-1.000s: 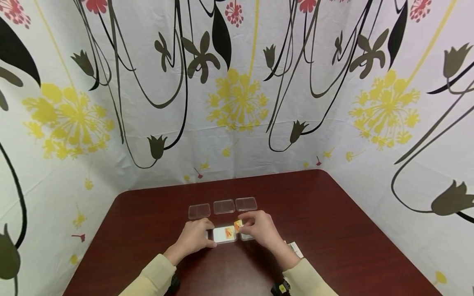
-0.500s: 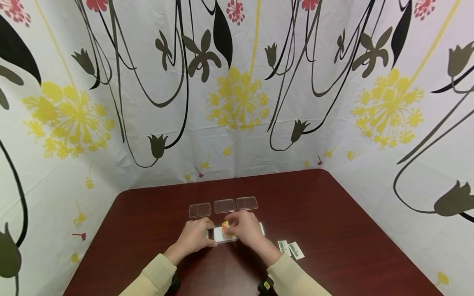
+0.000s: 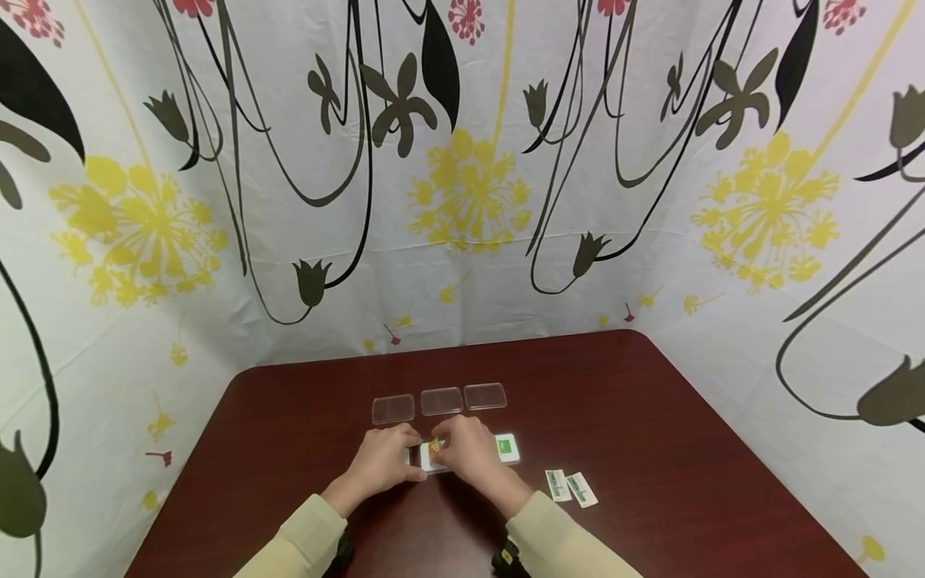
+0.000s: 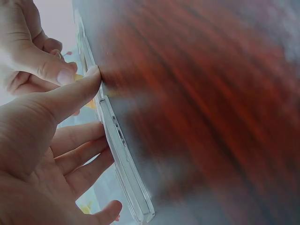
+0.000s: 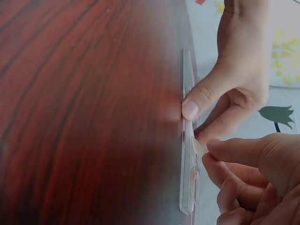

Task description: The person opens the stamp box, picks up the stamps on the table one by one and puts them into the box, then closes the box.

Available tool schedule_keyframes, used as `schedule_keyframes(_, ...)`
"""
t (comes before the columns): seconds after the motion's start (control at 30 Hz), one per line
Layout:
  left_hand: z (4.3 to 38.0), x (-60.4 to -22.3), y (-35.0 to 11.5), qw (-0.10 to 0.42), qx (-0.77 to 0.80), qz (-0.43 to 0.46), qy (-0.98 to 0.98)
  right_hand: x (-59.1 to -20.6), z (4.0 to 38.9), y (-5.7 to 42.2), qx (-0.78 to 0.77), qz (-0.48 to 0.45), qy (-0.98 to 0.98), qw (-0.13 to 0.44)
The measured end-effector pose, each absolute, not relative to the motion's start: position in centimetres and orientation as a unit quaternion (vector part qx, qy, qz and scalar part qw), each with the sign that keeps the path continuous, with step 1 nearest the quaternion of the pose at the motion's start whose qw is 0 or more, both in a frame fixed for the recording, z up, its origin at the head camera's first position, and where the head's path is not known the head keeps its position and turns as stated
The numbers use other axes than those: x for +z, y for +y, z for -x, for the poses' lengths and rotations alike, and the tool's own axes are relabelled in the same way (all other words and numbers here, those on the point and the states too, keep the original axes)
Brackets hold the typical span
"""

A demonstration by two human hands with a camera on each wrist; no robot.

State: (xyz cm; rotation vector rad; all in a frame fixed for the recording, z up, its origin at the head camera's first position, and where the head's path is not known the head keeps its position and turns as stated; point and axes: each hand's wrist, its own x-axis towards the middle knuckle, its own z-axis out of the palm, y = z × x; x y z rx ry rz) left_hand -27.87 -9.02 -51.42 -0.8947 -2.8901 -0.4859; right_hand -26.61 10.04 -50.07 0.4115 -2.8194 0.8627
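My left hand [image 3: 379, 460] holds the left end of a shallow clear plastic case [image 3: 425, 460] with a white face, thumb at its near edge and fingertips at its far edge. My right hand [image 3: 468, 451] is over the same case, pinching a small orange-and-yellow card [image 3: 433, 446] between thumb and fingertips. In the right wrist view the card [image 5: 199, 146] stands tilted, its lower edge right at the case. Another white-faced case [image 3: 514, 448] with a green picture shows to the right, partly behind my right hand. Part of a further case shows beneath my left hand.
Behind the hands, three clear lids or trays [image 3: 442, 400] lie in a row. Two small white cards with green print [image 3: 558, 485] lie on the dark red wooden table [image 3: 650, 449] to the right. A flower-printed cloth [image 3: 462, 305] hangs around the table.
My right hand has moved left with the orange-and-yellow card, from the case's right end toward its left part, uncovering the green picture and the two white cards. The left hand stays in place.
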Motion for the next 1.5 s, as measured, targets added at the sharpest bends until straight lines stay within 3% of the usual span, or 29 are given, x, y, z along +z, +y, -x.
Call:
schedule_keyframes(0.43, 27.65, -51.51, -8.85, 0.043, -0.159, 0.293, -0.942, -50.37, 26.6, 10.37, 0.229, -0.131, -0.959, 0.102)
schedule_keyframes(1.03, 27.7, -51.28, -9.06, 0.036, -0.16, 0.295, -0.941, -50.14, 26.99, 10.25, 0.202, -0.158, -0.965, 0.058)
schedule_keyframes(1.5, 27.92, -51.26, -9.25, 0.037, -0.157, 0.302, -0.94, -49.69, 26.79, 10.39, 0.199, -0.162, -0.963, 0.079)
